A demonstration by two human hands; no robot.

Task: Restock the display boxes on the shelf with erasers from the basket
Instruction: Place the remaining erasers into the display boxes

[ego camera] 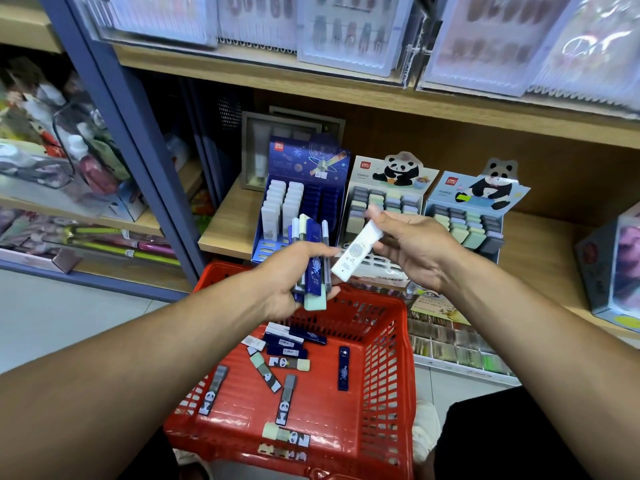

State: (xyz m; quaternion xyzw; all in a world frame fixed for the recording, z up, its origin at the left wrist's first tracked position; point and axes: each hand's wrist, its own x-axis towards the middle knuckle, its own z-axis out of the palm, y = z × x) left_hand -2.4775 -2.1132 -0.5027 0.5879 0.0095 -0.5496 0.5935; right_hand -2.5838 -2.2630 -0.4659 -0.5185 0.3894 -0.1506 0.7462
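Between the hands, over the red basket [384,341], right hand [412,244] pinched one white eraser [356,251], tilted, just short of the shelf; left hand [291,282] gripped a bundle of erasers [311,258], navy, white and green. More lay loose on the basket floor. Step in hand, my read: sorting by type. Next move calls for slotting the white one upright into the white rows of the navy display box [301,199], beside two panda boxes [384,202]
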